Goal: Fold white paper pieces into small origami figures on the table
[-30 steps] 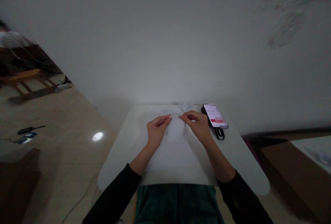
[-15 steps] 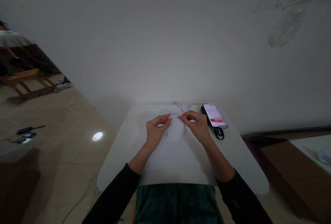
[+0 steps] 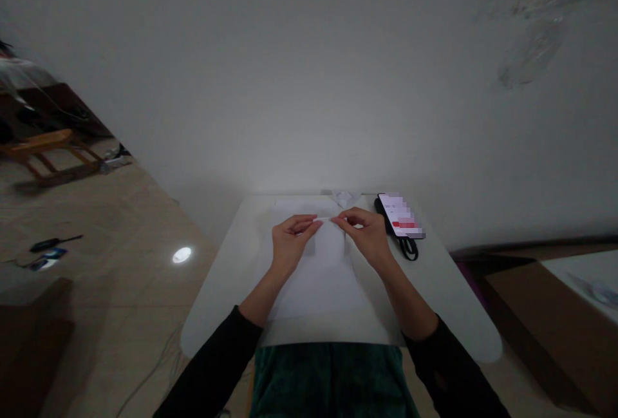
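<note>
Between my two hands, above the middle of a white table [image 3: 429, 308], is a thin white strip of paper [image 3: 325, 219]. My left hand [image 3: 290, 244] pinches its left end between thumb and fingers. At the other end, the thumb and index finger of my right hand [image 3: 369, 234] are closed on it. White sheets of paper [image 3: 313, 295] lie flat on the table under both hands; their overlap is hard to make out. Just beyond the right fingertips, by the wall, sits a crumpled or folded piece of white paper [image 3: 344, 198].
A lit phone [image 3: 402, 217] rests on a black object with a looped strap [image 3: 410, 249] at the table's right. A wall [image 3: 309, 83] rises behind the table. Right of it stands a brown box [image 3: 545, 321]. On the floor at left is a wooden stool [image 3: 48, 144].
The paper between my fingertips now shows as a narrower strip; the piece that hung below it is less distinct. My left thumb has shifted slightly right. The right hand has hardly moved.
</note>
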Demonstrator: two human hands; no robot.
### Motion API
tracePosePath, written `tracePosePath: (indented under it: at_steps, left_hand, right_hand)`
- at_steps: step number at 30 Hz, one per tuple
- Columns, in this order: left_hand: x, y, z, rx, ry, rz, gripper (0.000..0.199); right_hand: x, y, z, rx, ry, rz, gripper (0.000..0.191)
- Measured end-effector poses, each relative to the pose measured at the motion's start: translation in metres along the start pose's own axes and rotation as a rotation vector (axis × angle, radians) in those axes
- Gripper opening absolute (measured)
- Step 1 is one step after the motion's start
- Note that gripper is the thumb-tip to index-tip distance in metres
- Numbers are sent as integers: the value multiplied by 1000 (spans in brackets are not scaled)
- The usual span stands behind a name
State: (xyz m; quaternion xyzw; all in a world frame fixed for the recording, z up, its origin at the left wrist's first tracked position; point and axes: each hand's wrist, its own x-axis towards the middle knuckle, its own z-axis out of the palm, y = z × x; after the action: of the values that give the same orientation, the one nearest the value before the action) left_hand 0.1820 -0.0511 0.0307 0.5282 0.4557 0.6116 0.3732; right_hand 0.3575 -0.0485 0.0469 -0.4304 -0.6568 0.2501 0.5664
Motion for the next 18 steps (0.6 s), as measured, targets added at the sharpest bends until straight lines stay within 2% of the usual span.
tracePosePath:
  at_steps: [10, 18]
  left_hand:
    - [1, -1, 0, 6, -2, 31, 25]
    - [7, 4, -6, 128, -151, 78, 21]
  right_hand:
    - [0, -1, 0, -6, 10, -10, 22]
    - [-3, 1, 1, -68, -40, -53, 24]
